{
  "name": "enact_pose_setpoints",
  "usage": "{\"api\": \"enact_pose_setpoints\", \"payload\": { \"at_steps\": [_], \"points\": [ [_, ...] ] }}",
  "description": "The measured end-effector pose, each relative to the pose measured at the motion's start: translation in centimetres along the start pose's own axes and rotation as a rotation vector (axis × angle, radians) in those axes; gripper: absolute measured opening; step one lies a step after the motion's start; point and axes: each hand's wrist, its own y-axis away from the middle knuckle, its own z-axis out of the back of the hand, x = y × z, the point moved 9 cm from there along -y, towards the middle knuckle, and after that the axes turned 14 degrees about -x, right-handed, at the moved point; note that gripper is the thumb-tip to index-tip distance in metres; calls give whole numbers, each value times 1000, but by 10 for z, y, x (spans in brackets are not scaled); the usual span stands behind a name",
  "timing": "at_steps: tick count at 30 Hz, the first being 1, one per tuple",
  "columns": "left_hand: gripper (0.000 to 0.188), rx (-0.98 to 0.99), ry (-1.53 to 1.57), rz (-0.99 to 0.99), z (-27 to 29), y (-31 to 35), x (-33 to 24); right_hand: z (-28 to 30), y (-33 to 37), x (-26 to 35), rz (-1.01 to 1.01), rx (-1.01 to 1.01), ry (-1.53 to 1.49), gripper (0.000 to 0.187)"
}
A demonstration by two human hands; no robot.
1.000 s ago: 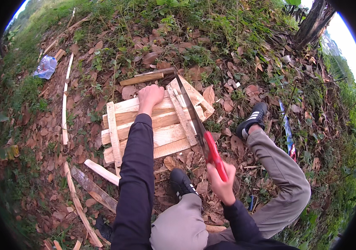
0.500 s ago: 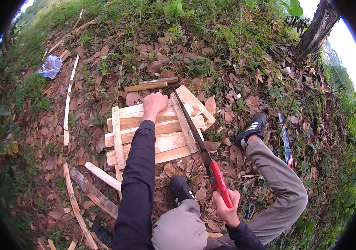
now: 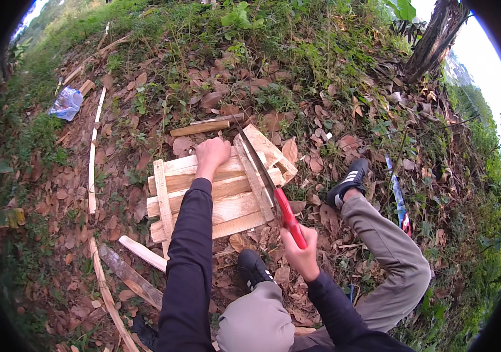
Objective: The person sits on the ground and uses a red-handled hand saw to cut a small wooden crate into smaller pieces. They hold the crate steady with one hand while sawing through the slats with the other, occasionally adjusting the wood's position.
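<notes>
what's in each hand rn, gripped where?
Right hand: long knife, by its red handle. Left hand grips the wooden pallet at its far edge.

Both arms reach forward, each hand closed.

The left hand (image 3: 211,154) sits at the end of a nearly straight arm in a dark sleeve, knuckles up, fingers curled under. The right hand (image 3: 301,256) is nearer the body, elbow bent, fist wrapped tight around a handle, thumb side up.
</notes>
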Motion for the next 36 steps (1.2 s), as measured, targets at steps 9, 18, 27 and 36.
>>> {"api": "enact_pose_setpoints", "payload": {
  "at_steps": [9,18,27,36],
  "points": [
    [50,45,5,-19,-10,3,-9,0,-1,-4,23,16,19,25],
    [51,15,13,1,-12,-6,0,-7,-10,0,187,22,119,27],
    [50,27,45,-6,-12,3,0,6,8,-8,-30,17,-18,27],
    [49,-9,10,-7,-1,4,-3,34,32,-7,-87,22,-88,22]
  ]
}}
